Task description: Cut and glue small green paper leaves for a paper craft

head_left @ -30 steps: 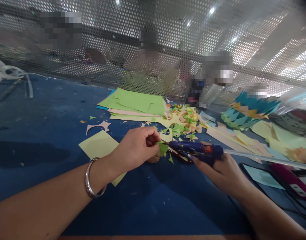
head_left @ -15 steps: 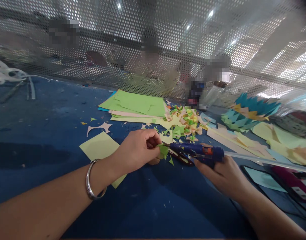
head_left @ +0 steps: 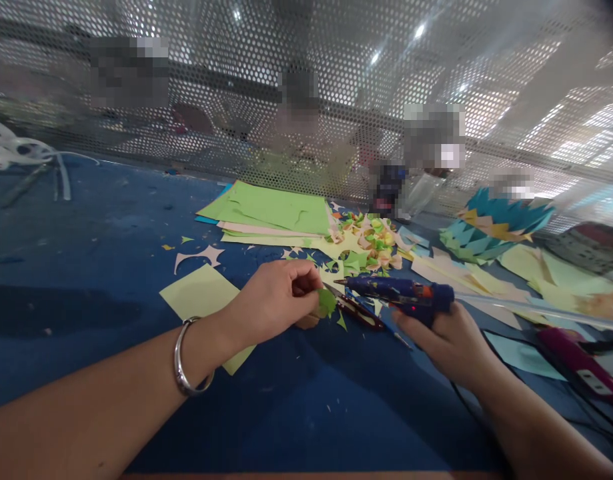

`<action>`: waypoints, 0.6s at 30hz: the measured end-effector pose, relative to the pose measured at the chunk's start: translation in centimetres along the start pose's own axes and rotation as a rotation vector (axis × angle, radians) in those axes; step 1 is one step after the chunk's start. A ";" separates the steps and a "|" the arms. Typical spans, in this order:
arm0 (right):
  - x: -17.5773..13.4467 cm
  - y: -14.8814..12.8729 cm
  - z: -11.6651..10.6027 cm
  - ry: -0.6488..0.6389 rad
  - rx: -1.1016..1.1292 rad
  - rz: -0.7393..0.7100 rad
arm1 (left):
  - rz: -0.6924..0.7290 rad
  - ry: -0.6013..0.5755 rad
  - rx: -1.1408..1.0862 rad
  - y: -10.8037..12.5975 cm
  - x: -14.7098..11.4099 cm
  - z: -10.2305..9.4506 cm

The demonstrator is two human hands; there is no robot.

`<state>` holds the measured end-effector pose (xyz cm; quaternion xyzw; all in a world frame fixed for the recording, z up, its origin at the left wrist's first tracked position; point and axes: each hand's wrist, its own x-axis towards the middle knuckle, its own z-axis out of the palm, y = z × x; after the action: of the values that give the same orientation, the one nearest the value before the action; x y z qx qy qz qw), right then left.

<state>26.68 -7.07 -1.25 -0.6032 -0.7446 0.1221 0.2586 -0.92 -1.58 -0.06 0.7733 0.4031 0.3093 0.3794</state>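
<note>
My left hand (head_left: 281, 297) is closed in a pinch on a small green paper piece (head_left: 327, 303), whose rounded edge shows past the fingertips. A brown paper piece (head_left: 307, 321) shows just under those fingers, partly hidden. My right hand (head_left: 443, 337) is wrapped round the handle of a blue glue gun (head_left: 401, 293). Its nozzle points left, a little above and apart from the green piece. A clear glue stick (head_left: 516, 304) sticks out of the gun's back. Below the barrel lie dark-handled scissors (head_left: 360, 312) and a blue pen-like tool (head_left: 399, 337).
A light yellow-green sheet (head_left: 199, 293) lies partly beneath my left wrist. Behind are stacked coloured sheets (head_left: 276, 207) and a heap of curled paper pieces (head_left: 376, 240). To the right stand a folded blue-and-green paper bowl (head_left: 493, 227) and a magenta power strip (head_left: 581, 367). A perforated metal screen (head_left: 226, 127) borders the table.
The glue gun has drawn back slightly to the right and up, so its nozzle is apart from the green paper. More of the scissors shows. My left hand has barely moved.
</note>
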 end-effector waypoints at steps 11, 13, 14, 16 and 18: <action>-0.1 4.1 -2.9 -0.051 0.507 0.428 | -0.121 0.137 -0.317 -0.6 0.5 -0.3; -0.3 5.4 -3.3 -0.091 0.496 0.485 | -0.137 0.138 -0.384 -0.6 0.5 -0.3; -0.4 6.0 -3.5 -0.097 0.426 0.497 | -0.149 0.133 -0.407 -0.6 0.4 -0.3; -0.5 7.0 -3.7 -0.067 0.274 0.466 | -0.170 0.122 -0.432 -0.3 0.3 -0.3; -0.4 7.8 -3.9 0.025 0.144 0.389 | -0.186 0.113 -0.444 0.0 0.2 -0.3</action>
<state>35.33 -6.11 -1.92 -0.7170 -0.6000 0.2153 0.2821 -1.06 -1.31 0.10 0.6119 0.4151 0.3970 0.5437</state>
